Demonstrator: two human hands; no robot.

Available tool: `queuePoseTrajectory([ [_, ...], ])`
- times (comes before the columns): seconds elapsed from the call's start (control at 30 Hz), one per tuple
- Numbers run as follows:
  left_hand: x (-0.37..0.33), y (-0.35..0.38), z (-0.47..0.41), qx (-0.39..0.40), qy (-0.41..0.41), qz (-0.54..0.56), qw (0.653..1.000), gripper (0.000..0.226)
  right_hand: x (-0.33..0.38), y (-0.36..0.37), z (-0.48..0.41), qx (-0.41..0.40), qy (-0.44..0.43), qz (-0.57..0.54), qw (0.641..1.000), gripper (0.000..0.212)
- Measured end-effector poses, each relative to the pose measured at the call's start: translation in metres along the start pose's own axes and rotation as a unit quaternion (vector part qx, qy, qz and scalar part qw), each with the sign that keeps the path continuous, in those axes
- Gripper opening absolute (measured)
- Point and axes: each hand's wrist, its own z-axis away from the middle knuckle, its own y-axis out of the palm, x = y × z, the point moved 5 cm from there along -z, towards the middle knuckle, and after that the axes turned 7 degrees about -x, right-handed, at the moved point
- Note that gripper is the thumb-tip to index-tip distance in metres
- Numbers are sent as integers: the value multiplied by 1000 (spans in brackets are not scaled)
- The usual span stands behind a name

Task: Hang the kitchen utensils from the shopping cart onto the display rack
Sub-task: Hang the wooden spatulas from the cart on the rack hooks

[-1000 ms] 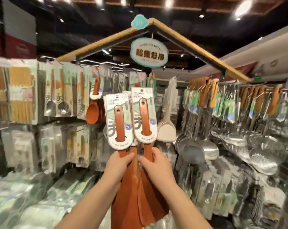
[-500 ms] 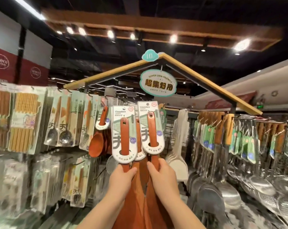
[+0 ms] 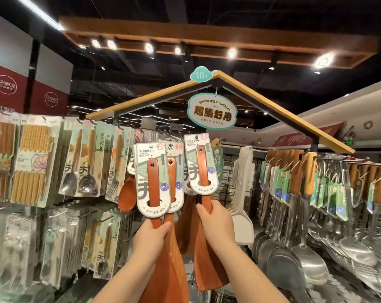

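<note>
Hands of a person reach up beneath an oval sign (image 3: 212, 111) that reads "SUPER USER-FRIENDLY" above large Chinese characters. The sign hangs from the peak of a roof-shaped display rack (image 3: 279, 113).

Below and left of the sign, the left hand (image 3: 151, 238) has its fingers curled round the handles of two wooden turners (image 3: 152, 182), one card behind the other. The front white card reads "Wooden TURNER", and both carry a blue "10.9" sticker.

Directly below the sign, the right hand (image 3: 213, 221) wraps its fingers round the handle of a third wooden turner (image 3: 201, 165). Its card top sits close under the sign (whether the hole has met a hook cannot be told).

Just above the sign, a teal badge (image 3: 200, 75) reads "10". Left of the sign, hanging packs (image 3: 102, 162) are printed "Spoon" and "Fork", and a red wall band (image 3: 10, 92) bears round "space" logos. Right of the sign hang steel spatulas (image 3: 294, 259) with green tags too blurred to read. The turners' blades run off the lower edge.
</note>
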Motion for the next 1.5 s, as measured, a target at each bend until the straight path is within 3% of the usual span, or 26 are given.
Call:
queuePoseTrajectory([
  [0.27,1,-4,-2,-11,2,3,1000,11,-4,14,-4,7,9,27,1000,29],
  [0.53,8,-3,-15,-15,-13,-9,1000,27,-10,41,-15,51,32,84,995,34],
  [0.83,28,-1,-35,-22,-38,11,999,21,-27,93,-44,76,117,97,986,37],
  [1.0,37,2,-35,-18,-38,-6,999,21,-41,116,-45,46,147,25,988,37],
  [1.13,40,3,-31,-13,-42,-21,999,28,-42,97,-24,-74,166,-32,983,42],
  [1.23,37,5,-27,-6,-46,-6,999,26,-24,68,-12,-142,134,-92,976,30],
  [1.37,24,11,-17,0,-20,5,1000,14,8,73,-13,-8,100,-286,953,33],
  [1.5,11,15,-8,9,2,8,1000,14,19,68,-17,37,95,-273,957,29],
])
